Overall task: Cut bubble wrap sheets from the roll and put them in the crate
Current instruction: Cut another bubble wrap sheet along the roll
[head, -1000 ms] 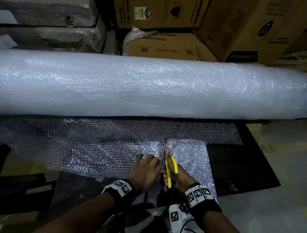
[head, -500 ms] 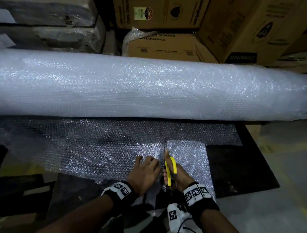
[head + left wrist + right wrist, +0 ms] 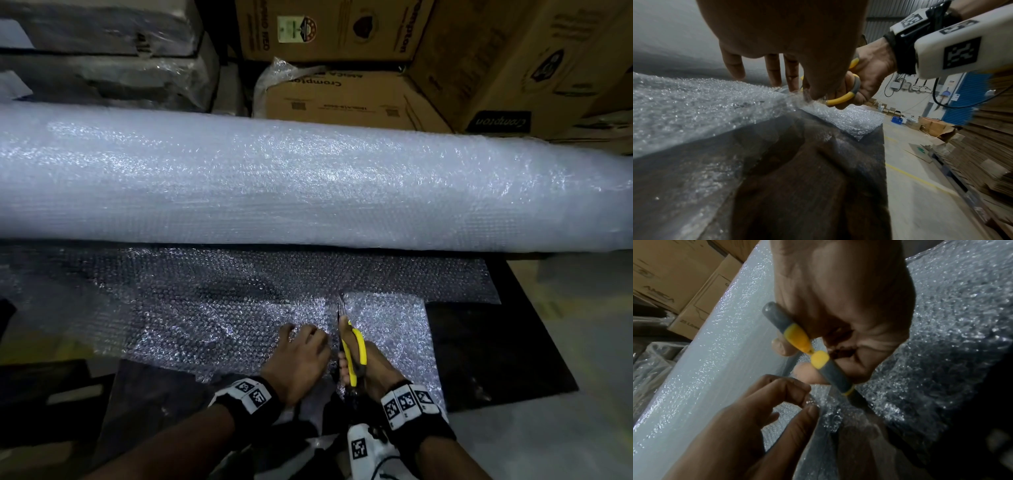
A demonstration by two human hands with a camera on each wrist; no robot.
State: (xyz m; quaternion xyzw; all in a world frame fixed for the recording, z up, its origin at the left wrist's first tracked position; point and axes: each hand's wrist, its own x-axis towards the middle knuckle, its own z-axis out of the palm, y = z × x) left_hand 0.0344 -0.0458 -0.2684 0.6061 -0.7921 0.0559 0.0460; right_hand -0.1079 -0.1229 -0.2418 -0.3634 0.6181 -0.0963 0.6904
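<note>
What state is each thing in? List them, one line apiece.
Bubble wrap roll: lying on its side, partly unrolled.
Unrolled sheet: spread flat, partly cut from its near edge.
Scissors: blades in the cut.
Right hand: grips the scissors.
Left hand: pinches the sheet beside the cut.

Dim warehouse interior, lit unevenly. Stacked brown cardboard boxes (image 3: 359, 99) along the far side, printed lettering upside down on several; plastic-wrapped dark bundles (image 3: 102, 51) piled at far left. Grey concrete floor (image 3: 565, 342) at right, marked with yellow floor lines (image 3: 920, 179). Black mat (image 3: 486, 359) spread flat on that floor. In the left wrist view, corrugated metal wall (image 3: 877, 21) high up, a pale wall below carrying electrical boxes and cables (image 3: 906, 86), a blue shutter door (image 3: 972, 97) beside it. Tall stack of flattened cardboard (image 3: 986, 146) at right edge; small blue bin (image 3: 896, 120) and more open cartons (image 3: 931, 126) far off across the floor.
</note>
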